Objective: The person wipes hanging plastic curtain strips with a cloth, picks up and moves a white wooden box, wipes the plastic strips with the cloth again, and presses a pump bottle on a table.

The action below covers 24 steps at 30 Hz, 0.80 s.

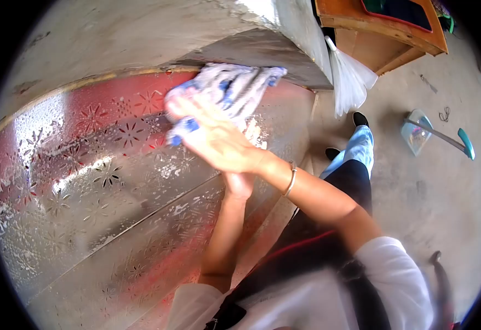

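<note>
A white cloth with blue patches (pixel 232 91) lies bunched at the upper end of a wet panel with flower-shaped patterns (pixel 114 198). My right hand (pixel 216 137), with a bangle (pixel 291 179) at its wrist, is closed on the cloth. Its fingers are blurred, and a bit of cloth shows by the heel of the hand. My left hand (pixel 238 184) comes up from below and crosses under the right one. Its fingers are hidden behind the right hand. Water drops and whitish suds dot the grey and red panel surface.
A grey wall (pixel 130 33) rises along the panel's far edge. To the upper right stands a wooden table (pixel 361 25) with a white plastic bag (pixel 347 80) beside it. A dustpan (pixel 416 132) with a teal-ended handle lies on the concrete floor (pixel 405 220).
</note>
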Available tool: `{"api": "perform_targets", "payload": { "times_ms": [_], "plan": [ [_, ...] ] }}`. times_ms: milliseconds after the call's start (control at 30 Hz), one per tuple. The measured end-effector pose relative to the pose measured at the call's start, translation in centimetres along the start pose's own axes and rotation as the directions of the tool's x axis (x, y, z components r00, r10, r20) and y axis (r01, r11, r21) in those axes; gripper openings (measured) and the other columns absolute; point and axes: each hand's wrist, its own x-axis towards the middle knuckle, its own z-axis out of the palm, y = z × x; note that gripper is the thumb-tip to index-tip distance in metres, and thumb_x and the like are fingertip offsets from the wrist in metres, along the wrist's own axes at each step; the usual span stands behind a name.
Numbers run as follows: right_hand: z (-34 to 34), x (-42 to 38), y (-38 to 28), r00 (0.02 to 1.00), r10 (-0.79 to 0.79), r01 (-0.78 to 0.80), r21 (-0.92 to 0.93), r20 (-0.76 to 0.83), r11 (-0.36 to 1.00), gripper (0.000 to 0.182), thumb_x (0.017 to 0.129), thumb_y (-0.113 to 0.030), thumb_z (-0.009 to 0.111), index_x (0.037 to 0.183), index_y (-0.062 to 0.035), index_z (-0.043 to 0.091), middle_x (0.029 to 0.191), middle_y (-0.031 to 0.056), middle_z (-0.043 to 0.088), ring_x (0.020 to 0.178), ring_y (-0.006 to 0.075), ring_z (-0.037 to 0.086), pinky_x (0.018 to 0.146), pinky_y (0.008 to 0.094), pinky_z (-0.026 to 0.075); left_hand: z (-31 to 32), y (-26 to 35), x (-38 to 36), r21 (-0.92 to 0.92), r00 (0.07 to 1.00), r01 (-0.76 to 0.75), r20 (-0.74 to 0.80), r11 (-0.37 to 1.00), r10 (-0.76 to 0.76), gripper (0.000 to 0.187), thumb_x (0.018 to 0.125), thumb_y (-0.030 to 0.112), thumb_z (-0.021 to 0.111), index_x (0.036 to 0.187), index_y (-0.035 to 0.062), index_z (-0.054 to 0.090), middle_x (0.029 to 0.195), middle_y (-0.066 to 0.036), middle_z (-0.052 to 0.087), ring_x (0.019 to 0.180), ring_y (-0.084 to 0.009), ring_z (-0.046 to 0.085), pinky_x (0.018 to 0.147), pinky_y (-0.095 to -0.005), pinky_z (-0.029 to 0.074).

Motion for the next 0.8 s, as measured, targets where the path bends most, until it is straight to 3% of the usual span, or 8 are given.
{"api": "perform_targets", "payload": {
  "times_ms": [33,167,300,500,567,600,633,800],
  "plan": [
    [0.3,-0.7,1.7,0.984,0.057,-0.039,0.105,-0.172,0.994,0.031,0.090,-0.028,0.039,0.107,-0.0111,0.058,0.139,0.0164,0.041,0.135,0.0343,0.030,0.116,0.0455,0.017,-1.3,-0.7,0.2,-0.012,0.997,0.074,0.029,0.997,-0.074,0.058,0.095,0.041,0.044,0.143,0.0084,0.033,0.139,-0.006,0.044,0.127,-0.0194,0.043,0.103,-0.0390,0.035],
    [-0.4,-4.5,13.2,0.768,0.630,-0.574,0.309,-0.118,0.758,0.066,0.098,-0.045,0.024,0.145,0.0025,0.022,0.152,0.0203,0.019,0.143,0.0321,0.010,0.117,0.0340,0.005,0.6,1.5,0.8,0.122,0.993,0.055,0.100,0.991,-0.068,0.055,0.100,0.036,0.028,0.147,0.0084,0.027,0.150,-0.014,0.032,0.137,-0.0278,0.032,0.109,-0.0450,0.028],
    [0.2,-6.1,16.0,0.604,0.797,-0.726,0.419,0.012,0.545,0.083,0.095,-0.054,0.031,0.144,0.0110,0.011,0.153,0.0273,0.010,0.144,0.0324,0.007,0.117,0.0319,0.007,0.2,1.6,1.0,0.163,0.984,0.047,0.165,0.985,-0.075,0.056,0.099,0.037,0.029,0.147,0.0080,0.026,0.150,-0.015,0.030,0.139,-0.0290,0.028,0.111,-0.0451,0.026],
    [0.6,-3.6,0.6,0.941,0.304,-0.254,0.282,-0.147,0.925,0.070,0.095,-0.047,0.039,0.143,0.0005,0.021,0.149,0.0271,0.019,0.141,0.0413,0.012,0.116,0.0413,0.013,0.3,0.8,0.6,0.092,0.986,-0.138,0.107,0.986,0.128,0.060,0.099,0.037,0.035,0.149,0.0068,0.020,0.147,-0.010,0.036,0.136,-0.0213,0.032,0.112,-0.0353,0.024],
    [0.3,-1.5,-4.7,0.997,0.037,-0.019,0.244,-0.069,0.970,0.069,0.095,-0.046,0.039,0.142,0.0013,0.023,0.148,0.0258,0.021,0.141,0.0425,0.013,0.115,0.0447,0.013,5.2,3.1,0.4,-0.327,0.969,-0.226,-0.170,0.918,0.179,0.065,0.098,0.046,0.032,0.150,0.0106,0.015,0.155,-0.005,0.017,0.143,-0.0218,0.014,0.114,-0.0438,0.020],
    [0.6,-0.3,-6.3,0.998,-0.064,0.060,0.232,0.009,0.971,0.068,0.095,-0.043,0.038,0.144,0.0017,0.022,0.151,0.0255,0.016,0.141,0.0412,0.012,0.116,0.0444,0.012,-7.7,-4.9,5.8,0.084,0.946,0.278,-0.198,0.957,-0.258,0.064,0.098,0.047,0.032,0.149,0.0118,0.017,0.154,-0.006,0.019,0.142,-0.0212,0.015,0.112,-0.0455,0.020],
    [-0.2,0.9,-9.0,0.983,-0.178,0.162,0.275,0.033,0.948,0.070,0.095,-0.040,0.040,0.146,0.0021,0.018,0.152,0.0267,0.014,0.142,0.0399,0.013,0.116,0.0451,0.012,-5.8,-2.1,4.4,-0.035,0.941,0.318,0.130,0.947,-0.311,0.059,0.099,0.045,0.034,0.146,0.0105,0.025,0.152,-0.006,0.024,0.138,-0.0206,0.024,0.110,-0.0416,0.025],
    [-0.3,7.0,-8.7,0.942,-0.327,0.334,-0.244,0.071,0.910,0.070,0.087,-0.035,0.055,0.145,-0.0066,0.030,0.148,0.0206,0.029,0.140,0.0359,0.023,0.112,0.0482,0.019,-0.7,-2.8,0.5,-0.185,0.998,0.059,0.038,0.981,-0.052,0.060,0.098,0.033,0.046,0.147,0.0064,0.022,0.143,-0.005,0.037,0.130,-0.0206,0.037,0.110,-0.0384,0.027]
  ]
}}
